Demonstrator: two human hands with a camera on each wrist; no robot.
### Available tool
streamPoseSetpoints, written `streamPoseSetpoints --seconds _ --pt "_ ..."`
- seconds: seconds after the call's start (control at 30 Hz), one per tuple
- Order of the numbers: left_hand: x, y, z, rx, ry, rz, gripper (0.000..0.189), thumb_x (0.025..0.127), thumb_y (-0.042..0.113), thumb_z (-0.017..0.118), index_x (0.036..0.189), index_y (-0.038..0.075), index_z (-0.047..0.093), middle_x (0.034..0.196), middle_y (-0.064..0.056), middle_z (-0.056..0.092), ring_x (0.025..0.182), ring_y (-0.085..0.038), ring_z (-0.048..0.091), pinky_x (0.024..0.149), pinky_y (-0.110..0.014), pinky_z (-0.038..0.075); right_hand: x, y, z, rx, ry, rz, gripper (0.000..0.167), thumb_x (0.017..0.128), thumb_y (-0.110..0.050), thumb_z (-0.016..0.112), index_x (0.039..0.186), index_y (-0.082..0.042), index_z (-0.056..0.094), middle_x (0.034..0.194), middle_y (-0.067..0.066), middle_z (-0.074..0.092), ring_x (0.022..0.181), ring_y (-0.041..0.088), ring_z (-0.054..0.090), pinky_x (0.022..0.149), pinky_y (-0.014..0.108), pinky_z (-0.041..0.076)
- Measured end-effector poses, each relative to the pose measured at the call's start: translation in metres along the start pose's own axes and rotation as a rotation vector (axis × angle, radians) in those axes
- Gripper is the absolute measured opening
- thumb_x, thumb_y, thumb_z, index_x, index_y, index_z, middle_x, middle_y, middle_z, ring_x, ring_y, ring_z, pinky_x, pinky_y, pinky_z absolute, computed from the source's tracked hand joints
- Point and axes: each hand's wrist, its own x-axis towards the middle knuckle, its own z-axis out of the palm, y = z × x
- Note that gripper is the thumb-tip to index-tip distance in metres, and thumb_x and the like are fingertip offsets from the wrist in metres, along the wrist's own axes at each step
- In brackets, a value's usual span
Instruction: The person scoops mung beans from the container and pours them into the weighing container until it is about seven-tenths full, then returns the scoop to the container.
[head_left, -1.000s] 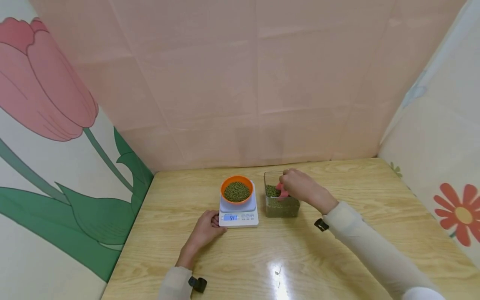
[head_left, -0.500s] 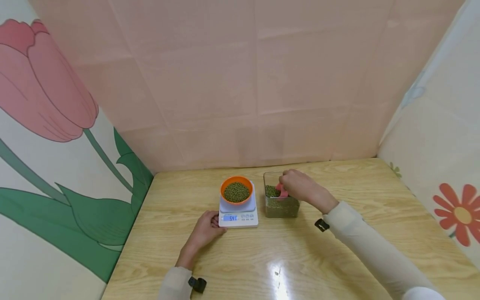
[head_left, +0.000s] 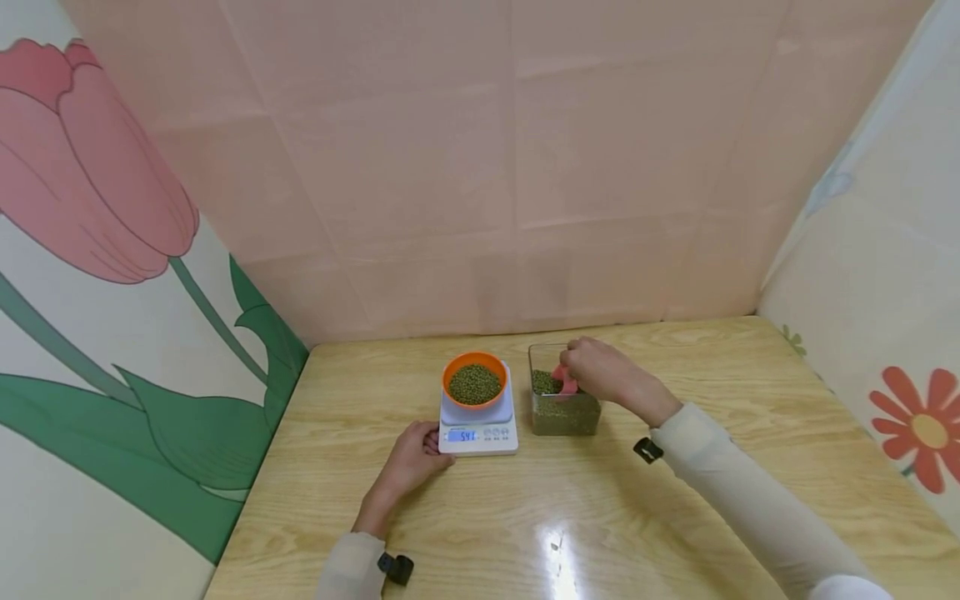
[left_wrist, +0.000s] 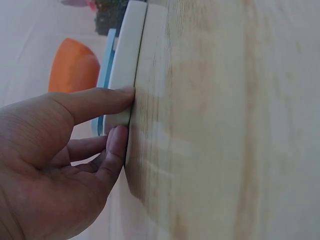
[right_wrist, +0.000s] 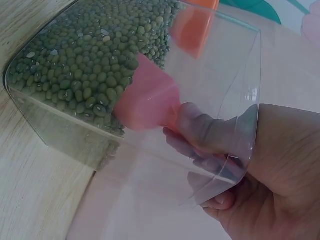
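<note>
An orange bowl (head_left: 475, 358) of green mung beans (head_left: 476, 386) sits on a white kitchen scale (head_left: 489, 447), whose display is lit. My left hand (head_left: 412, 457) pinches the scale's near left corner; in the left wrist view the thumb lies on one edge and curled fingers press the other. To the right of the scale stands a clear rectangular container (head_left: 564, 422) partly filled with mung beans (right_wrist: 90, 65). Reaching into it, my right hand (head_left: 606, 372) holds a pink scoop (right_wrist: 147, 100) by its handle. The scoop's front edge meets the beans; the fingers are partly seen through the clear wall.
The wooden table (head_left: 360, 383) meets a pink cloth backdrop (head_left: 420, 208) just behind the bowl and container. A tulip-printed panel (head_left: 97, 275) borders the left side, and a flower-printed panel (head_left: 862, 333) the right. Light glares off the table near the front.
</note>
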Motion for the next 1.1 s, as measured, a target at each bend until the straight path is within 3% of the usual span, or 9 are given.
streamPoseSetpoints --seconds 0.43,0.67,0.83,1.1 --pt "-0.001 0.002 -0.001 -0.004 -0.001 -0.005 0.060 0.086 0.007 0.087 0.136 -0.011 0.061 0.106 -0.013 0.059 0.091 -0.019 0.058 0.074 -0.022 0.051 -0.001 0.007 -0.001 0.109 0.050 -0.022 0.027 0.087 0.016 0.074 0.077 -0.009 0.074 0.083 0.005 0.071 0.078 0.020 0.066 0.071 0.037 0.057" --pt "-0.001 0.002 -0.001 -0.007 -0.003 -0.006 0.059 0.086 0.006 0.087 0.136 -0.012 0.061 0.106 -0.014 0.059 0.091 -0.020 0.058 0.074 -0.022 0.051 -0.004 0.011 -0.001 0.138 0.087 -0.012 0.015 0.096 0.006 0.070 0.090 -0.005 0.078 0.090 0.008 0.073 0.085 0.025 0.071 0.076 0.043 0.060" --pt "-0.002 0.002 -0.001 -0.002 -0.002 -0.001 0.059 0.086 0.006 0.087 0.136 -0.012 0.061 0.106 -0.013 0.059 0.090 -0.019 0.058 0.073 -0.022 0.051 -0.007 0.011 -0.001 0.183 0.104 0.013 0.009 0.097 0.002 0.072 0.095 -0.004 0.079 0.093 0.009 0.073 0.088 0.026 0.072 0.080 0.044 0.061" --pt "-0.002 0.003 -0.001 -0.014 -0.001 -0.011 0.061 0.086 0.006 0.087 0.137 -0.012 0.060 0.107 -0.014 0.059 0.090 -0.019 0.058 0.074 -0.022 0.051 -0.014 0.010 -0.005 0.236 0.142 0.024 0.013 0.098 0.006 0.069 0.105 0.001 0.078 0.102 0.014 0.074 0.097 0.032 0.073 0.085 0.047 0.062"
